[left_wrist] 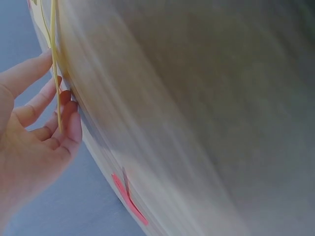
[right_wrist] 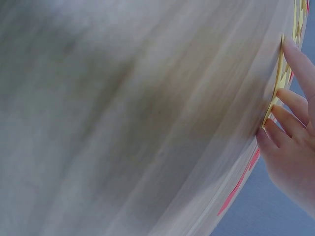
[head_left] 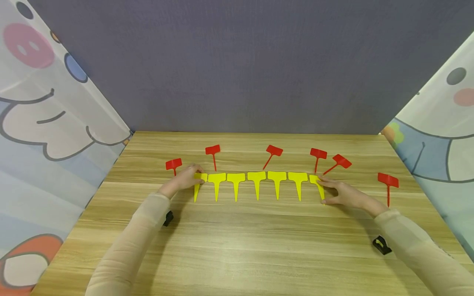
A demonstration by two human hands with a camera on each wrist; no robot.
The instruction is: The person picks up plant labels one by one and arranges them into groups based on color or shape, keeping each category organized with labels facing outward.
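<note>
Several yellow T-shaped plant labels (head_left: 257, 176) form a row across the wooden table, stems pointing toward me. My left hand (head_left: 185, 177) pinches the head of the leftmost yellow label (head_left: 197, 189), thumb in front and curled fingers behind, as the left wrist view shows. At the row's other end my right hand (head_left: 342, 193) touches the slightly tilted rightmost yellow label (head_left: 314, 179). Its fingertips (right_wrist: 268, 123) lie along the label's head, and the thumb is at the stem's pointed end. The right fingers are only slightly bent.
Several red plant labels (head_left: 274, 150) lie scattered behind the row, one red label (head_left: 388, 180) farther right. Black wrist-camera parts (head_left: 381, 245) show beside the sleeves. A grey panel (head_left: 252, 74) stands along the table's (head_left: 237, 246) back edge; cartoon-printed curtains (head_left: 33, 185) hang at both sides.
</note>
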